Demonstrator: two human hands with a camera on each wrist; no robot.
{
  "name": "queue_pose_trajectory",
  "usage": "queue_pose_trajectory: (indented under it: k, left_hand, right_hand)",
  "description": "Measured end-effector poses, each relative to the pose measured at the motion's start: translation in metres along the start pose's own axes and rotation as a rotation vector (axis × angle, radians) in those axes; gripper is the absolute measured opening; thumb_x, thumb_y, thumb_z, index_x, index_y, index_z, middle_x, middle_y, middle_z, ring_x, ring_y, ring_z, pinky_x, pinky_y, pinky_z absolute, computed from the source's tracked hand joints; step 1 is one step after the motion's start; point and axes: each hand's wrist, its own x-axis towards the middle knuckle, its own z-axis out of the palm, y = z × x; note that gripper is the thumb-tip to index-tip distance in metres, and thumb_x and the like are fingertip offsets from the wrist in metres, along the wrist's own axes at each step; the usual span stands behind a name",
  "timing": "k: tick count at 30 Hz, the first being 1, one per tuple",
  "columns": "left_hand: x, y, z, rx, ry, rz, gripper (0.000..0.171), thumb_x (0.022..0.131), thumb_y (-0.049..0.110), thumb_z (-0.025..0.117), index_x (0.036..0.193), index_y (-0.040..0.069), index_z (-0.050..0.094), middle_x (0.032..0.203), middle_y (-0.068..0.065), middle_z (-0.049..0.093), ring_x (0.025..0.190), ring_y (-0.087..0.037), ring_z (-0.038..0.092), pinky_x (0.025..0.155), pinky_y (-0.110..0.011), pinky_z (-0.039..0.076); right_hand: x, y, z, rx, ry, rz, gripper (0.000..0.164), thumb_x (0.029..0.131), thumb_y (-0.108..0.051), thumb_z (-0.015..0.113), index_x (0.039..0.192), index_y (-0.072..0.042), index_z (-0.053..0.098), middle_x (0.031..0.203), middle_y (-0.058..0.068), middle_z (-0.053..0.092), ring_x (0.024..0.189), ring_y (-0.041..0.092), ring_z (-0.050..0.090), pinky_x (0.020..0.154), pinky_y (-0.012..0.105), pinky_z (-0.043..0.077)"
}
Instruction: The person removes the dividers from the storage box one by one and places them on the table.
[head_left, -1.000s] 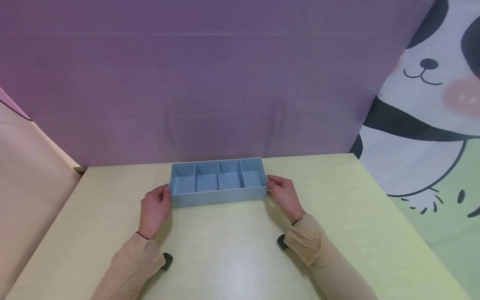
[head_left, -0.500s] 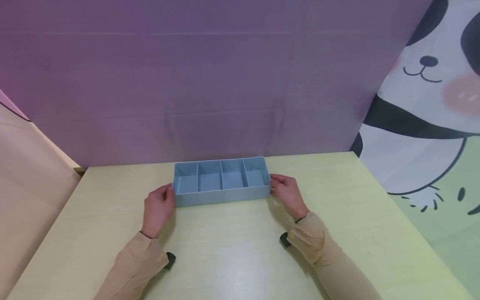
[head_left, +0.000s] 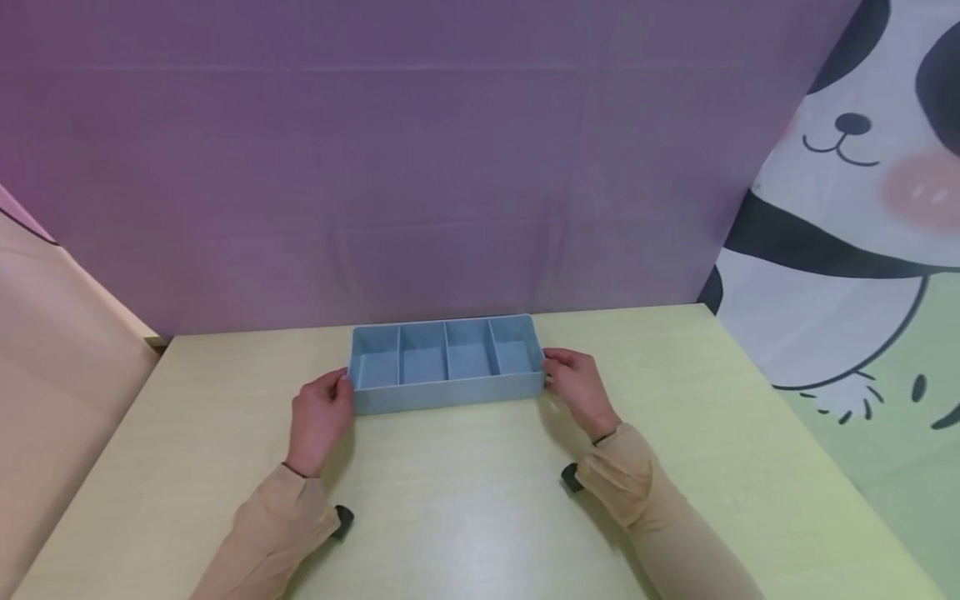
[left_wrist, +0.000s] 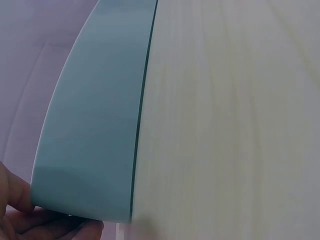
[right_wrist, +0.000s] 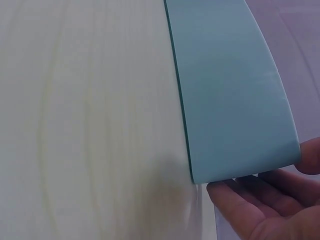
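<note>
A light blue divided tray with a row of open compartments lies at the back of the table; no contents show inside. Its long front wall faces me and also fills part of both wrist views. At the tray's left end, my left hand holds on with thumb and fingers, which show at the corner in the left wrist view. My right hand grips the opposite end in the same way. In the right wrist view its fingers lie against the short end wall, with the thumb near the upper rim.
The pale wooden table stretches toward me from a purple backdrop right behind the tray. A panda-printed sheet hangs on the right. Each sleeve has a small black device at the wrist.
Both hands and the tray between them have shifted a little to the right, mostly in the first half second. The grip on both ends looks the same.
</note>
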Motion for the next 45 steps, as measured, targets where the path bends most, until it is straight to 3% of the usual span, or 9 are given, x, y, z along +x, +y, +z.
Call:
queue_pose_trajectory:
  k: [20, 45]
  left_hand:
    - [0.0005, -0.0009, 0.0002, -0.005, -0.007, 0.006, 0.03, 0.09, 0.015, 0.043, 0.107, -0.003, 0.061, 0.102, -0.022, 0.063, 0.092, -0.028, 0.055, 0.076, -0.049, 0.046]
    - [-0.0002, -0.0039, 0.001, 0.028, -0.001, 0.056, 0.031, 0.09, 0.014, 0.041, 0.107, -0.004, 0.061, 0.097, -0.023, 0.064, 0.08, -0.027, 0.056, 0.066, -0.047, 0.047]
  right_hand:
    - [0.0011, 0.0011, 0.0016, -0.022, 0.007, -0.013, 0.035, 0.088, -0.008, 0.044, 0.117, 0.011, 0.049, 0.121, 0.029, 0.048, 0.105, 0.033, 0.047, 0.084, 0.043, 0.046]
    - [-0.0011, 0.001, 0.0023, -0.061, 0.022, -0.036, 0.035, 0.088, -0.011, 0.045, 0.116, 0.011, 0.049, 0.119, 0.029, 0.05, 0.102, 0.032, 0.05, 0.083, 0.045, 0.046]
